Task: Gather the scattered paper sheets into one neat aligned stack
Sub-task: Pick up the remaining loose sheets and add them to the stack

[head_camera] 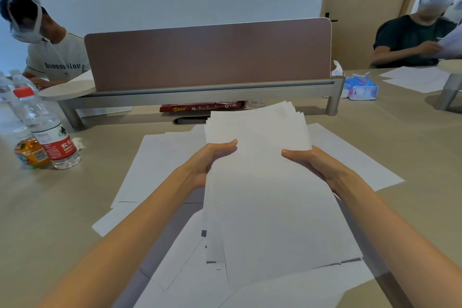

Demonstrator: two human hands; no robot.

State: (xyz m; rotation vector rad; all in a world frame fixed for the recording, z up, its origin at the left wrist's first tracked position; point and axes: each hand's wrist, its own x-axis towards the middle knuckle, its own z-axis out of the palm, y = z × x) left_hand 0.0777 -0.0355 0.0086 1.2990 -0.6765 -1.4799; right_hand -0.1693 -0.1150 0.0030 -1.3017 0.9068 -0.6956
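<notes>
White paper is taking up the middle of the view: a bundle of sheets is being held over the beige table by both hands. The left hand is gripping the bundle's left edge, its thumb lying flat on top and its fingers hidden beneath the paper. The right hand is gripping the right edge in the same way, thumb on top, fingers out of sight underneath. The two hands are sitting level with each other, roughly across the bundle's far half.

The bundle is not lining up: at its far end the corners are fanning out to the right in small steps, and at its near end the edges are showing at uneven lengths. Whether that near end is touching the paper below cannot be told.

Loose sheets are lying spread on the table under and around the bundle, overlapping at different angles, to the left, to the right and near the person.

At the far side a brown divider panel is standing on a grey raised shelf, with a red box lying under it. A water bottle with a red cap is standing at the left, just beside an orange-labelled bottle. A blue tissue pack is sitting at the far right. Two other people are sitting at the far left and far right.
</notes>
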